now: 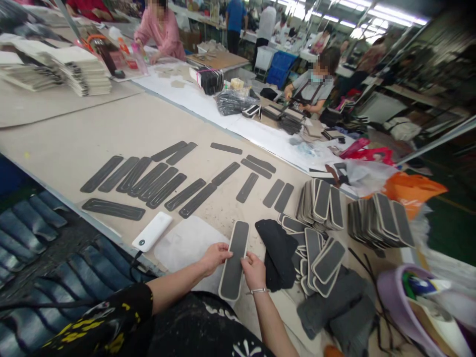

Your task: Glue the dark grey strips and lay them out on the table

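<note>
Between my two hands is a long grey strip with a pale rim and rounded ends [235,260]. My left hand [216,258] pinches its left edge, and my right hand [254,270] grips its right edge. Beneath and left of it lies a white sheet [186,238]. Several dark strips [159,186] with glossy lines on many of them are spread over the table [111,124]. A folded black cloth [277,253] lies just right of my right hand, beside a loose pile of rimmed strips [329,260].
A white power bank [152,231] with a cable lies near the front edge. Stacks of rimmed strips [381,220] stand at the right, behind a purple tub [405,307]. A person [316,82] works across the table; another, in pink [163,32], is at the back.
</note>
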Demonstrator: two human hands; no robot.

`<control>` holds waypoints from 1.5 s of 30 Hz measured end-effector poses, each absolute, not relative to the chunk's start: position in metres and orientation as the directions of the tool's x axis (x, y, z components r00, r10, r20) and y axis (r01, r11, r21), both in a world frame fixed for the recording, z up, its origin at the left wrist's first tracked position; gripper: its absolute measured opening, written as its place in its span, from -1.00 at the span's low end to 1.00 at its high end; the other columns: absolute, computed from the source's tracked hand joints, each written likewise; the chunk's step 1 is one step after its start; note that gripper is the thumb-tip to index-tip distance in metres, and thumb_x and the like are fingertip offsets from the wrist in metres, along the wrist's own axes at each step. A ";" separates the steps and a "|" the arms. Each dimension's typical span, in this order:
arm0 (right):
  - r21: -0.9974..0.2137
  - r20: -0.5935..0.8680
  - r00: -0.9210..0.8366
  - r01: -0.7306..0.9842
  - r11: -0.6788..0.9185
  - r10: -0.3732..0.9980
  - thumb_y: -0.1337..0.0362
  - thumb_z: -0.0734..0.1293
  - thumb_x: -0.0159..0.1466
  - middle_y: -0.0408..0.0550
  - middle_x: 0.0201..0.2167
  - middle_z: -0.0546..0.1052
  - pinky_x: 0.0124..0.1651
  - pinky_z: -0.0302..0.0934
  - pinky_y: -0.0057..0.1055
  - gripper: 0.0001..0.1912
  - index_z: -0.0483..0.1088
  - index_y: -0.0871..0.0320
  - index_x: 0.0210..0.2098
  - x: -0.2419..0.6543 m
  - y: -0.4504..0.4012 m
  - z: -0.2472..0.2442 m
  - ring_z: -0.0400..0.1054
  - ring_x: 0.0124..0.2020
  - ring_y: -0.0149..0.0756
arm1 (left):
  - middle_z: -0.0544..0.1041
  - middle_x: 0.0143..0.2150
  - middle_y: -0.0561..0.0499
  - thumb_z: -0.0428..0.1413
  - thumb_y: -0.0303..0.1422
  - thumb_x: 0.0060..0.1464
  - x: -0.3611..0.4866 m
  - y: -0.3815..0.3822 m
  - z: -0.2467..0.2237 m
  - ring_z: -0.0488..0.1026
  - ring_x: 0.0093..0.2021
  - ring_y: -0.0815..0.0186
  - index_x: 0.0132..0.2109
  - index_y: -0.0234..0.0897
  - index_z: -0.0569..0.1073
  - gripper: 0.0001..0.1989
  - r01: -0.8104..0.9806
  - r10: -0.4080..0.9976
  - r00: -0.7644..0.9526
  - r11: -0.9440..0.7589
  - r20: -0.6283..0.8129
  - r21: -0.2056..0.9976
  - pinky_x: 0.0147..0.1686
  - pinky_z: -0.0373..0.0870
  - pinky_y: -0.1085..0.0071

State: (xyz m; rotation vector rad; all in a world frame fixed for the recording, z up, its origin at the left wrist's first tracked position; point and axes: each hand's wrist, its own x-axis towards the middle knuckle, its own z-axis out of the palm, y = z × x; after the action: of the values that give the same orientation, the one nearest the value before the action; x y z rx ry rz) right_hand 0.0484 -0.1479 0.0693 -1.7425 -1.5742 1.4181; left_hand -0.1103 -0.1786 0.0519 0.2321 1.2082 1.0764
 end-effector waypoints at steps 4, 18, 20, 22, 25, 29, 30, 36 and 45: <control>-0.808 -0.372 -0.149 0.537 -0.241 0.916 0.17 0.19 0.06 -0.23 -0.64 0.40 -0.40 0.11 -0.45 -0.62 0.51 0.16 -0.23 0.052 -0.151 0.077 0.24 -0.53 -0.34 | 0.51 -0.51 0.07 0.33 -0.38 -0.38 -0.104 -0.181 0.051 0.42 -0.50 0.39 -0.35 -0.35 0.39 -0.63 -0.549 0.764 -0.039 0.522 -0.644 0.652 -0.42 0.28 0.45; -0.831 -0.313 -0.146 0.521 -0.196 0.938 0.10 0.14 0.14 -0.19 -0.56 0.46 -0.41 0.13 -0.44 -0.61 0.48 0.11 -0.22 0.062 -0.158 0.067 0.28 -0.51 -0.32 | 0.50 -0.48 0.06 0.29 -0.41 -0.33 -0.097 -0.187 0.051 0.43 -0.46 0.37 -0.36 -0.34 0.37 -0.69 -0.514 0.787 -0.008 0.526 -0.617 0.678 -0.39 0.28 0.44; -0.837 -0.306 -0.136 0.510 -0.198 0.942 0.03 0.13 0.18 -0.18 -0.53 0.47 -0.41 0.13 -0.44 -0.60 0.45 0.11 -0.23 0.061 -0.157 0.063 0.29 -0.50 -0.31 | 0.50 -0.48 0.07 0.29 -0.42 -0.31 -0.098 -0.188 0.053 0.43 -0.45 0.37 -0.36 -0.33 0.37 -0.70 -0.507 0.798 0.014 0.526 -0.603 0.683 -0.39 0.28 0.45; -0.834 -0.287 -0.112 0.517 -0.191 0.951 -0.04 0.15 0.20 -0.20 -0.59 0.41 -0.41 0.10 -0.43 -0.63 0.40 0.09 -0.36 0.059 -0.156 0.061 0.24 -0.51 -0.32 | 0.50 -0.46 0.07 0.30 -0.42 -0.29 -0.098 -0.188 0.057 0.43 -0.44 0.37 -0.35 -0.32 0.37 -0.69 -0.495 0.806 0.061 0.537 -0.589 0.683 -0.38 0.28 0.45; -0.827 -0.248 -0.072 0.535 -0.173 0.966 -0.08 0.14 0.21 -0.24 -0.64 0.29 -0.40 0.04 -0.42 -0.60 0.23 0.06 -0.56 0.059 -0.156 0.058 0.17 -0.52 -0.34 | 0.55 -0.34 0.00 0.33 -0.38 -0.27 -0.099 -0.187 0.064 0.48 -0.34 0.31 -0.24 -0.30 0.39 -0.61 -0.480 0.808 0.180 0.570 -0.561 0.667 -0.33 0.33 0.42; -0.835 -0.236 -0.097 0.529 -0.151 0.967 -0.08 0.12 0.24 -0.25 -0.63 0.25 -0.40 0.01 -0.42 -0.60 0.15 0.06 -0.56 0.061 -0.161 0.055 0.15 -0.52 -0.35 | 0.55 -0.16 -0.10 0.28 -0.20 -0.11 -0.101 -0.172 0.071 0.49 -0.21 0.23 -0.10 -0.28 0.43 -0.57 -0.505 0.825 0.175 0.544 -0.537 0.670 -0.27 0.36 0.37; -0.839 -0.236 -0.110 0.524 -0.146 0.965 -0.08 0.11 0.24 -0.26 -0.63 0.25 -0.40 0.00 -0.42 -0.60 0.15 0.05 -0.56 0.062 -0.162 0.054 0.14 -0.53 -0.35 | 0.56 -0.16 -0.11 0.27 -0.17 -0.10 -0.102 -0.166 0.071 0.49 -0.22 0.23 -0.10 -0.29 0.45 -0.57 -0.526 0.825 0.133 0.528 -0.549 0.666 -0.28 0.36 0.37; -0.859 -0.242 -0.164 0.494 -0.132 0.956 -0.07 0.11 0.25 -0.25 -0.65 0.22 -0.43 0.01 -0.42 -0.58 0.15 0.06 -0.58 0.062 -0.165 0.049 0.12 -0.54 -0.37 | 0.57 -0.39 -0.07 0.34 -0.21 -0.25 -0.102 -0.137 0.061 0.48 -0.40 0.28 -0.28 -0.37 0.50 -0.61 -0.627 0.761 -0.058 0.476 -0.646 0.616 -0.38 0.35 0.41; -0.862 -0.248 -0.178 0.489 -0.134 0.952 0.03 0.16 0.25 -0.19 -0.56 0.46 -0.45 0.15 -0.48 -0.67 0.41 0.10 -0.35 0.084 -0.178 0.046 0.31 -0.52 -0.36 | 0.57 -0.32 -0.08 0.28 -0.08 -0.19 -0.118 -0.128 0.040 0.51 -0.33 0.25 -0.26 -0.33 0.49 -0.58 -0.473 0.782 -0.086 0.513 -0.618 0.716 -0.32 0.42 0.37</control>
State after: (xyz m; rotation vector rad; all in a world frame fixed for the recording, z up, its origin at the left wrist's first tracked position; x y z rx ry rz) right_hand 0.0839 -0.1777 0.0458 -1.6107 -1.6607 1.2707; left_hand -0.1184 -0.1277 0.0397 0.3088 1.2762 1.0718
